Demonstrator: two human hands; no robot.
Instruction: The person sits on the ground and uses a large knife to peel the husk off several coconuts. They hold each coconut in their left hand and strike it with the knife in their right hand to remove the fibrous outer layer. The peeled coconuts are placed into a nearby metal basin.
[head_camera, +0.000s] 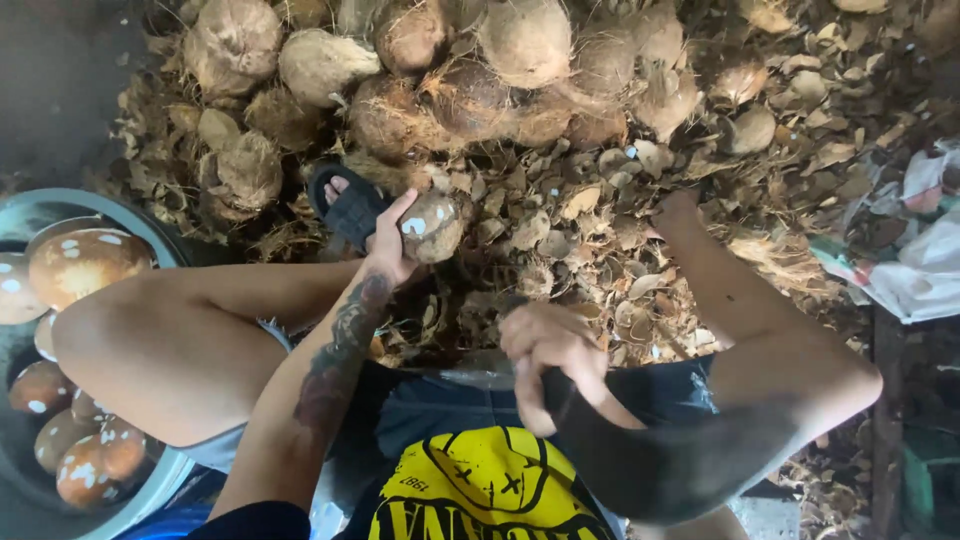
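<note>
My left hand (388, 240) reaches forward and grips a husked brown coconut (432, 226) with white patches, low on the pile of shell chips in front of me. My right hand (548, 362) is close to my lap, its fingers curled around a dark handle-like object (570, 400); what that object is cannot be told. My tattooed left forearm crosses over my left knee. A heap of unpeeled fibrous coconuts (470, 90) lies beyond the held one.
A grey basin (160, 475) at my left holds several peeled coconuts (85, 262). My foot in a black sandal (348, 205) rests by the pile. Husk and shell scraps (620, 250) cover the ground. Crumpled plastic bags (920, 260) lie at the right.
</note>
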